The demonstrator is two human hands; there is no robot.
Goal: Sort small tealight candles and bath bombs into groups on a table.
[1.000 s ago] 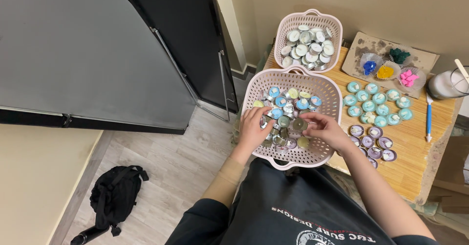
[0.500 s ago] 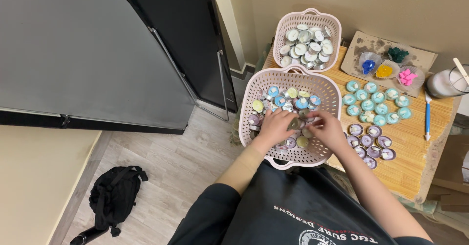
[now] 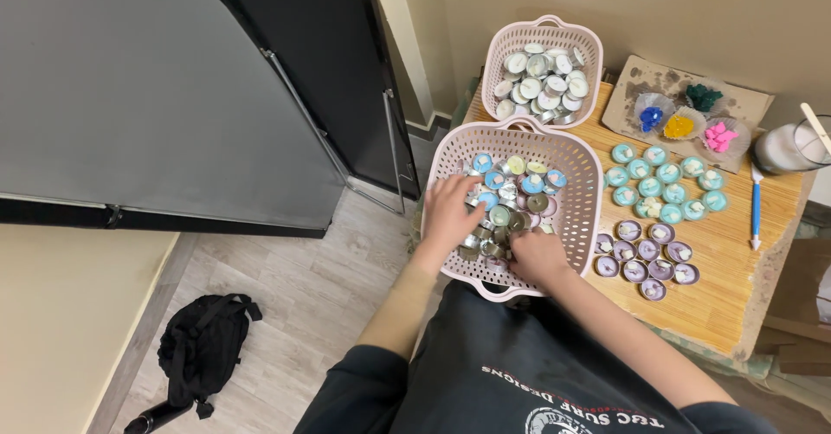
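A pink slotted basket (image 3: 590, 193) sits at the table's near left corner, filled with several tealight candles (image 3: 518, 185) in metal cups, with blue, yellow, green and white wax. My left hand (image 3: 450, 213) lies flat on the candles on the basket's left side, fingers spread. My right hand (image 3: 538, 257) is at the basket's near rim. Its fingers curl down among the candles, and they hide what they touch.
A second pink basket (image 3: 495, 64) of white tealights stands behind. On the wooden table (image 3: 727, 300) lie teal candles (image 3: 666, 183), purple candles (image 3: 649, 257), a cardboard sheet (image 3: 753, 101) with coloured wax pieces, a white cup (image 3: 783, 148) and a blue tool (image 3: 756, 213). A black bag (image 3: 203, 347) lies on the floor.
My hands met over the basket's middle. The left hand then slid back to the left, and the right hand drew in toward the near rim.
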